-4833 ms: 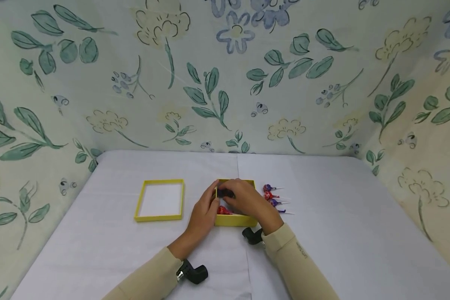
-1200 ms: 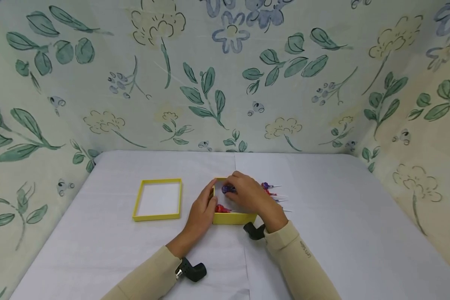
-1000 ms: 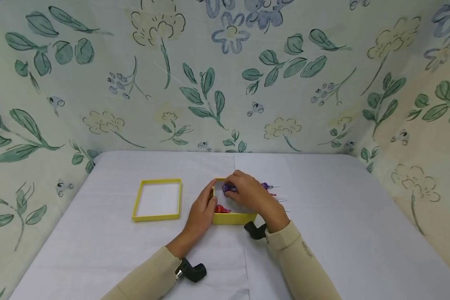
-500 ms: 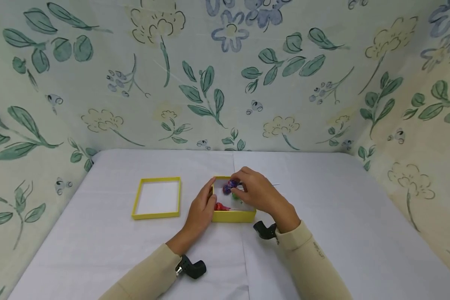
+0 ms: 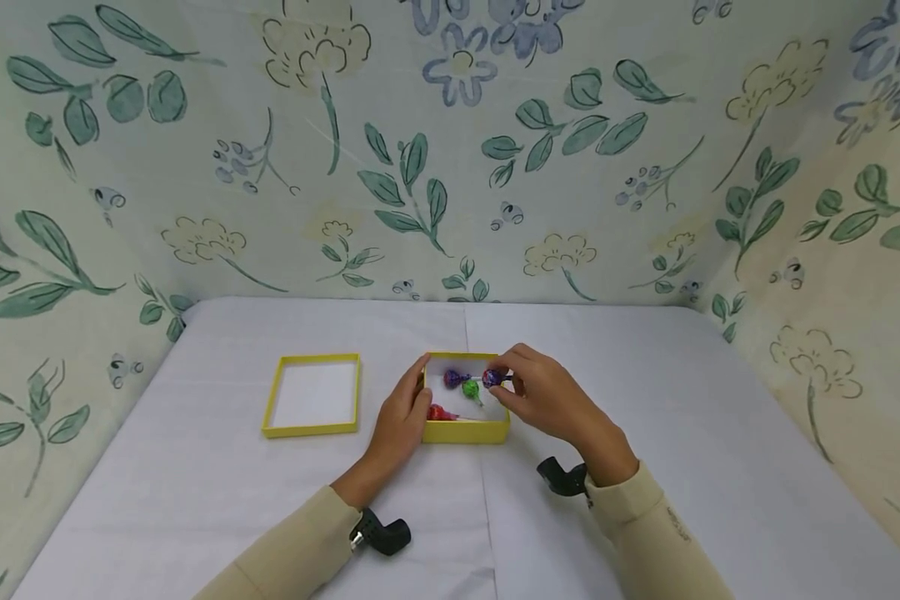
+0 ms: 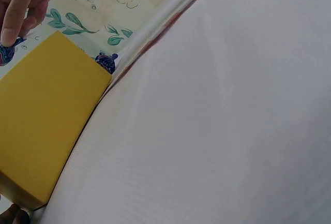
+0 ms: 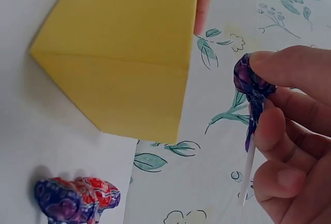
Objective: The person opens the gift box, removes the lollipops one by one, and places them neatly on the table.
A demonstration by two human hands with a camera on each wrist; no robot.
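In the head view, a yellow box (image 5: pixel 465 432) stands without its lid on the table. Inside lie a purple lollipop (image 5: pixel 454 379), a green lollipop (image 5: pixel 471 389) and a red lollipop (image 5: pixel 440 412). My left hand (image 5: pixel 400 421) rests along the box's left side, fingers fairly straight against the wall. Over the right rim, my right hand (image 5: pixel 551 396) pinches a purple-blue wrapped lollipop (image 7: pixel 251 81) by its head between thumb and fingers. Its white stick points downward in the right wrist view. Further wrapped lollipops (image 7: pixel 64 200) lie on the table beside the box; the right hand hides them in the head view.
A shallow yellow-rimmed lid (image 5: pixel 311 431), white inside, lies left of the box. White cloth (image 5: pixel 330 492) covers the table, and a floral curtain (image 5: pixel 390 167) hangs behind it. Each wrist carries a black camera (image 5: pixel 390 537).
My right hand has moved from inside the box rightward to its right rim, holding a purple lollipop. The purple and green lollipops it covered now show. My left hand stays at the box.
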